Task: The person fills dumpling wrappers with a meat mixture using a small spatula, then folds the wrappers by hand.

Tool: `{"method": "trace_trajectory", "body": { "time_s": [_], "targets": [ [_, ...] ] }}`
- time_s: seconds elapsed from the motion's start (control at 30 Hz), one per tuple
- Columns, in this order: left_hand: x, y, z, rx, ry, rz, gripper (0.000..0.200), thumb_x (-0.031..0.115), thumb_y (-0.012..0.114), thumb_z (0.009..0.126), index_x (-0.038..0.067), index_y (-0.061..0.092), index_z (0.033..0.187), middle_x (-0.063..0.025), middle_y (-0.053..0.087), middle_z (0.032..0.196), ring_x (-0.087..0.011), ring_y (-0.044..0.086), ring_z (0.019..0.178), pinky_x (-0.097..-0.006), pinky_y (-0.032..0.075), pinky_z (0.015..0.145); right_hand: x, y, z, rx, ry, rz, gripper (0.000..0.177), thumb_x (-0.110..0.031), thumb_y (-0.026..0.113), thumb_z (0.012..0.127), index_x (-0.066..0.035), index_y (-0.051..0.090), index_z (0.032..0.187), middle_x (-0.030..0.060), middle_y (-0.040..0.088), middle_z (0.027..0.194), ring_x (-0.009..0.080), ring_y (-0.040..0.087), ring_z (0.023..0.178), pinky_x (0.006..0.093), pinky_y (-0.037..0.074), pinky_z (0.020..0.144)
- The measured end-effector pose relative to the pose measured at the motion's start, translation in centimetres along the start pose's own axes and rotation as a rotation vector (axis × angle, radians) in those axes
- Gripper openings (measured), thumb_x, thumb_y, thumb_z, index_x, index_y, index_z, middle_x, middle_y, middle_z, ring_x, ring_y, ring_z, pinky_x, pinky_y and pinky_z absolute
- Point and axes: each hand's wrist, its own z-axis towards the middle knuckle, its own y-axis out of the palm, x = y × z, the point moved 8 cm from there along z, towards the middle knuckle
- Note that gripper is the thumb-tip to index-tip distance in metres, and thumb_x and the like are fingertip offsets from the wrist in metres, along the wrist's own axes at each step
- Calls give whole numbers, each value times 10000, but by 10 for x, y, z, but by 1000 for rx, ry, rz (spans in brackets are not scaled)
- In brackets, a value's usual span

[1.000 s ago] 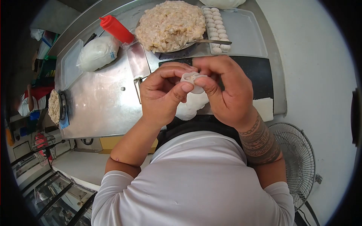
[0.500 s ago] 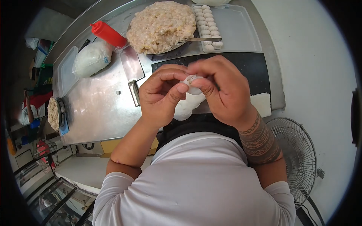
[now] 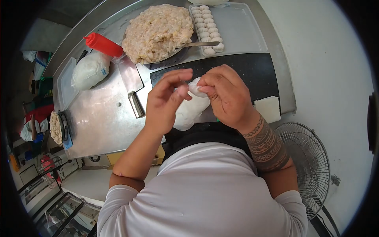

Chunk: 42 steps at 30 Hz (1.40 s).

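My right hand (image 3: pixel 229 94) pinches the top of a small white filled dumpling (image 3: pixel 196 87) between thumb and fingers. Beside it on the left, my left hand (image 3: pixel 166 96) has its fingers apart, its thumb tip right at the dumpling's edge. Below both hands lies a larger lump of white dough (image 3: pixel 189 112), partly hidden by them. A black board (image 3: pixel 237 75) on the steel table stretches behind my right hand. At the far side, a clear tray (image 3: pixel 244 29) holds rows of round white dumplings (image 3: pixel 207 27).
A big mound of pale chopped filling (image 3: pixel 160 33) has a metal spatula (image 3: pixel 201 44) at its edge. A red squeeze bottle (image 3: pixel 103 44), a bagged white lump (image 3: pixel 91 71) and a cleaver (image 3: pixel 132 77) lie to the left. A white block (image 3: pixel 267 109) sits right, above a fan (image 3: pixel 302 162).
My left hand's fingers have come away from the dumpling, while my right hand now pinches its top. The view has shifted slightly.
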Motion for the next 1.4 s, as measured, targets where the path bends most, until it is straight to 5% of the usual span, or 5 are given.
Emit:
{"method": "trace_trajectory", "body": {
  "time_s": [0.17, 0.43, 0.77, 1.07, 1.4],
  "targets": [
    [-58, 35, 0, -281, -774, -816, 386, 178, 608, 1042, -3, 563, 1380, -181, 676, 1217, -305, 711, 1086, -412, 605, 905, 24, -5, -13, -49, -18, -112, 145, -44, 730, 851, -11, 676, 981, 106, 617, 900, 301, 609, 815, 394, 528, 712],
    [-56, 26, 53, -388, -612, -508, 497, 80, 630, 996, -15, 514, 1470, -125, 680, 1277, -205, 681, 1120, -363, 587, 950, 61, -42, -21, -113, 236, 77, 661, -256, 822, 863, -74, 602, 1460, 160, 518, 1537, 239, 662, 1057, 333, 502, 1000],
    [-113, 38, 99, -399, -560, -138, 456, 112, 712, 970, 4, 568, 1389, -71, 709, 1199, -148, 674, 1039, -310, 531, 941, 134, -23, -32, -195, 549, 75, 406, -120, 764, 910, -53, 677, 1300, 134, 701, 1145, 209, 694, 927, 333, 569, 831],
    [-154, 68, 180, -470, 339, 1141, 347, 76, 656, 929, 157, 735, 1257, -115, 657, 1220, -333, 622, 1132, -435, 506, 988, 247, -58, -64, 203, 598, -181, 335, -37, 749, 894, -17, 658, 1216, 137, 690, 1133, 245, 714, 943, 338, 582, 858],
    [-181, 85, 231, -759, 67, 1365, 411, 36, 685, 879, 188, 732, 1258, -69, 595, 1213, -283, 593, 1195, -398, 493, 1025, 246, -21, -49, 27, 365, -381, 283, -77, 717, 890, -62, 648, 1164, 132, 646, 1186, 346, 672, 1048, 427, 563, 899]
  ]
}}
